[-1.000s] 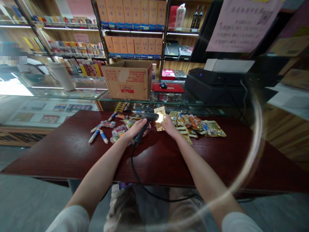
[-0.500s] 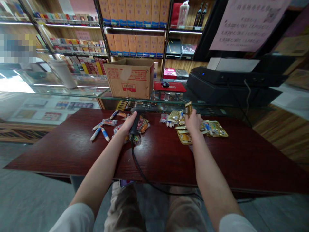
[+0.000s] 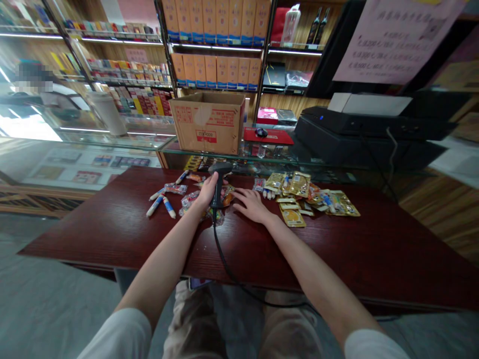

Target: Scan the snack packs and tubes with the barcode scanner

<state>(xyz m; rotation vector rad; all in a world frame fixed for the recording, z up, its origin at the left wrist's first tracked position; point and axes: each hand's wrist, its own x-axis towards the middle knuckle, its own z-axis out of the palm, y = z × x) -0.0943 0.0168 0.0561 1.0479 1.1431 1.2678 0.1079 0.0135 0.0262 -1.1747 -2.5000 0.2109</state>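
Dark red surface (image 3: 112, 239) below me: my left hand (image 3: 204, 195) is clenched around the upright scanner (image 3: 216, 199); my right hand (image 3: 252, 205) lies open, with gold packets (image 3: 299, 184) just to its right.

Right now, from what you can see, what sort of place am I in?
Most likely a small shop, at its checkout counter. Your left hand grips a corded barcode scanner beside small packaged goods, shelves of boxed stock stand behind, and a glass display case sits to the left.
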